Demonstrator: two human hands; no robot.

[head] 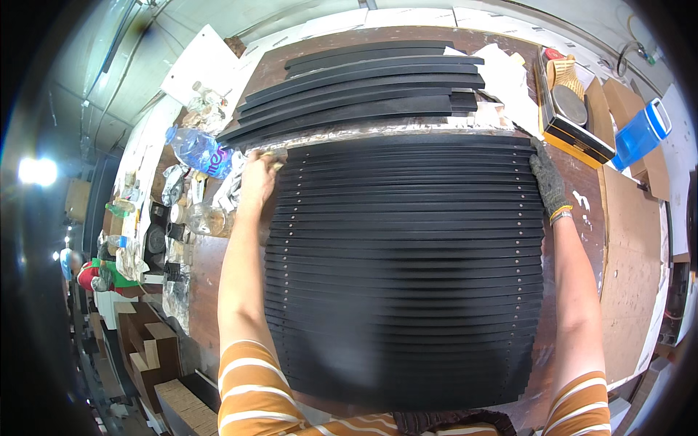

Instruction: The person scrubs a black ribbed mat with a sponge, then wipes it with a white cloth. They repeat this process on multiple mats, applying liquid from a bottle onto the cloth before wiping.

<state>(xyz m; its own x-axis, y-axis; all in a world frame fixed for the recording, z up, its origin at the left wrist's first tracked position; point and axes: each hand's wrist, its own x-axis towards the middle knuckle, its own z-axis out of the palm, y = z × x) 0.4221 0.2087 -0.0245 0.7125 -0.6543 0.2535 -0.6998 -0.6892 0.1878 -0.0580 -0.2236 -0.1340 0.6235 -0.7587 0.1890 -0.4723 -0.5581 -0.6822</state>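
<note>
A wide set of black slats (403,229) lies side by side before me, with a line of small pale dots near each end. At its far left corner is my bare left hand (260,175), fingers bent around a small yellowish piece, perhaps a cloth or sponge (277,163). My right hand (547,177), in a grey knitted glove with a yellow cuff edge, rests along the far right edge of the slats; whether its fingers grip them is unclear. Beyond the set, more black strips (360,87) lie loosely stacked on the brown table (578,180).
Left of my left arm are a large plastic bottle (199,151), a clear jar (207,219) and crumpled cloths. An open box (578,131) with a round tin, a blue jug (642,133) and cardboard (632,272) are at right. A person (103,274) is far left.
</note>
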